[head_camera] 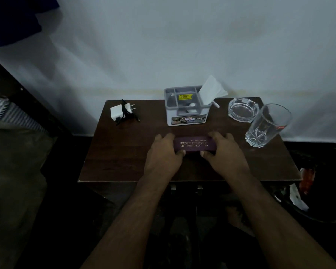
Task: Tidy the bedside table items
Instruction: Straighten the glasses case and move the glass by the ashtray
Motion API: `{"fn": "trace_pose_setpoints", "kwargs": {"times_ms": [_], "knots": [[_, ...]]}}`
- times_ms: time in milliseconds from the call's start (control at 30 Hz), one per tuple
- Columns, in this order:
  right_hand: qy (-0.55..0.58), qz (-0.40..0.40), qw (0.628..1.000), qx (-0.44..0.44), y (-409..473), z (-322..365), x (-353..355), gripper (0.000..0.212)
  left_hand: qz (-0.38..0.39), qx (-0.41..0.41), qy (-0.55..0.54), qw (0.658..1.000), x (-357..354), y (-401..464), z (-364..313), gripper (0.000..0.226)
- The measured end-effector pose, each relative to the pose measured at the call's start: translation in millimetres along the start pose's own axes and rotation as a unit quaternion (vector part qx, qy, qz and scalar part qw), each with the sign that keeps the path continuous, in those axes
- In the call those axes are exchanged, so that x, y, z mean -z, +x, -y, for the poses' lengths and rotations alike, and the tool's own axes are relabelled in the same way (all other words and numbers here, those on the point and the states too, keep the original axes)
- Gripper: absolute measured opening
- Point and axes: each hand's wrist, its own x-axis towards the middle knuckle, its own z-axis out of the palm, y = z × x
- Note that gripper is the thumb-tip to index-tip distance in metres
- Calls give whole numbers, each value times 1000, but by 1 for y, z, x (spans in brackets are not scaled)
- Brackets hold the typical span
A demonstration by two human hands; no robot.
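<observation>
Both hands are gripping the purple spectacle case lying mid-table, in front of the grey organiser box: left hand pinching its left end, right hand its right. It is looking rigid, light and smooth; holding it by the ends seems safest.

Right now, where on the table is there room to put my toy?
Bare wood lies along the near edge of the table, and between the charger and organizer. It is crowded by the ashtray and glass.
</observation>
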Motion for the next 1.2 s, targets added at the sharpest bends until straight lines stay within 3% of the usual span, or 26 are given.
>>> {"fn": "trace_pose_setpoints", "kwargs": {"times_ms": [233, 433, 667, 733, 867, 1000, 1100, 1200], "knots": [[2, -25, 1000, 14, -6, 3, 13, 61, -55, -37, 25, 997, -2, 1, -10, 46], [11, -174, 982, 69, -39, -24, 44, 17, -82, -131, -1, 988, -17, -7, -52, 36], [88, -379, 919, 66, -36, -59, 84, 18, -66, -192, -152, 967, -61, -17, -97, 44], [116, -374, 920, 32, -32, -72, 83, 28, -22, -175, -225, 958, -70, -20, -108, 55], [190, -274, 942, -49, -20, -91, 69, 64, 39, -137, -313, 939, -82, -17, -117, 69], [245, -203, 945, -79, -3, -98, 62, 95, 79, -118, -398, 906, -85, -10, -125, 66], [269, -201, 940, -55, 10, -101, 55, 75, 105, -104, -478, 866, -89, -1, -135, 57], [307, -217, 925, -57, 22, -99, 54, 62, 115, -116, -493, 855, -96, 7, -138, 37]]}}
